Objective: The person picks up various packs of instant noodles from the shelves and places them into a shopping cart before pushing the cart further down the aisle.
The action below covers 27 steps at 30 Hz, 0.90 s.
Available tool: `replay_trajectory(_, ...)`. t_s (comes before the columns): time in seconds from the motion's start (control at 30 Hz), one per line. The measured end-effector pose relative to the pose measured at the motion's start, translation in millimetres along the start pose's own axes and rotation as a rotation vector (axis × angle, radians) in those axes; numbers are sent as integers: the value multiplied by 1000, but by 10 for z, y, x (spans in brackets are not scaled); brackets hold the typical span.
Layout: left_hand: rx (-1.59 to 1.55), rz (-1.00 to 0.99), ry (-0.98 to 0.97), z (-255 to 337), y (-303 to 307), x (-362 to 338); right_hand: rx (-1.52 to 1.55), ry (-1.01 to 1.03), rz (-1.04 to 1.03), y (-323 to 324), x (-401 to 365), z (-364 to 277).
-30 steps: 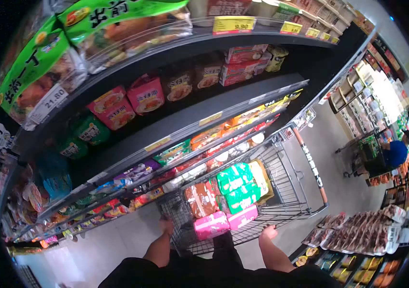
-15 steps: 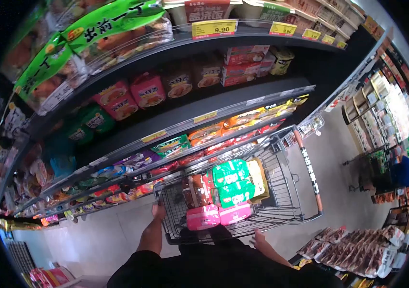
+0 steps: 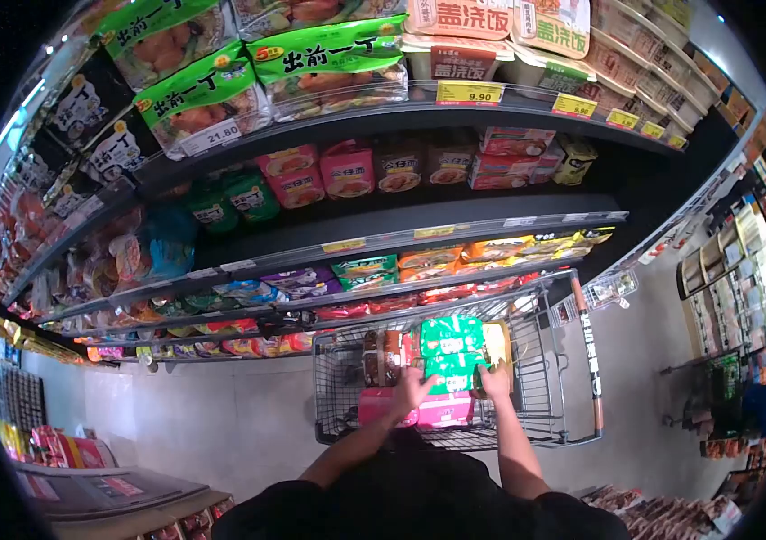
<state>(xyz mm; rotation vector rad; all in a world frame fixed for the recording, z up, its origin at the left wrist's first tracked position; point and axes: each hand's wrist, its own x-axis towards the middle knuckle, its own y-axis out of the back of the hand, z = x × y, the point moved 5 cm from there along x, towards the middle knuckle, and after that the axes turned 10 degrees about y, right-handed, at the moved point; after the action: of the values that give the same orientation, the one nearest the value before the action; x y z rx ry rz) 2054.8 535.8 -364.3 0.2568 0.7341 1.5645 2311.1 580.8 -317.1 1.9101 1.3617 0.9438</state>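
Inside the shopping cart (image 3: 534, 441), my left hand (image 3: 412, 389) and my right hand (image 3: 494, 382) grip the left and right sides of a green instant noodle pack (image 3: 452, 371). Their fingertips are partly hidden against it. Another green noodle pack (image 3: 451, 333) lies just beyond. Brown packs (image 3: 383, 355) are to the left, and a yellowish box (image 3: 500, 337) is on the right, close to my right hand. Pink packs (image 3: 446, 410) lie nearest my body, below my wrists.
A long shelf (image 3: 401, 216) curves ahead with noodle packs and boxed meals. Below it, a lower rack holds colourful packets (image 3: 365, 270). The cart's handle (image 3: 591, 360) is at the right. A person in blue (image 3: 765, 400) stands far right, near another cart. Grey floor (image 3: 221, 405) extends left.
My left hand has left the cart's left edge and my right hand has come in from the near side; both now hold the green pack. The view has shifted, showing more upper shelf.
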Motion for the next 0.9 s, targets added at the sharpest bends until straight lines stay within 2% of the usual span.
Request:
replay_trajectory(0.03, 1, 8, -2, 194, 17, 25, 46, -112, -210, -274, 40, 183)
replay_trajectory(0.07, 94, -9, 153, 303, 34, 75, 88, -221, -418, -441, 42, 286)
replay_trajectory(0.1, 183, -28, 308, 324, 34, 110, 275, -281, -464, -487, -4, 258)
replay_trajectory(0.17, 166, -69, 300, 353, 79, 201, 230, -241, -403, -296, -24, 69)
replay_trajectory(0.2, 167, -93, 276, 428, 131, 196, 217, -220, -288, -347, -44, 173)
replay_trajectory(0.3, 212, -92, 199, 489, 204, 136, 189, -237, -258, -390, -90, 299)
replay_trajectory(0.33, 219, -106, 193, 517, 237, 112, 300, -220, -191, -353, -104, 266)
replay_trajectory(0.43, 165, -114, 141, 346, 228, 133, 280, -197, -213, -251, -139, 142)
replay_trajectory(0.5, 109, -106, 102, 219, 208, 95, 302, -215, -211, -193, -189, 48)
replay_trajectory(0.57, 2, -128, 30, 262, 242, 50, 420, -351, -10, -88, -263, -8)
replay_trajectory(0.6, -23, -90, 7, 234, 282, 1, 481, -406, -6, -423, -372, 304)
replay_trajectory(0.7, 3, -117, 56, 472, 411, -125, 602, -472, -8, -237, -443, 123)
replay_trajectory(0.73, 31, -111, 40, 558, 487, -157, 566, -398, 18, -320, -454, 267)
replay_trajectory(0.77, 39, -114, 42, 635, 617, -189, 593, -370, -91, -426, -465, 433)
replay_trajectory(0.83, -178, -57, -91, 879, 1012, -295, 724, -334, -156, 81, -416, -144)
replay_trajectory(0.9, -395, -108, -35, 931, 1359, -311, 723, -398, -243, 477, -359, -733)
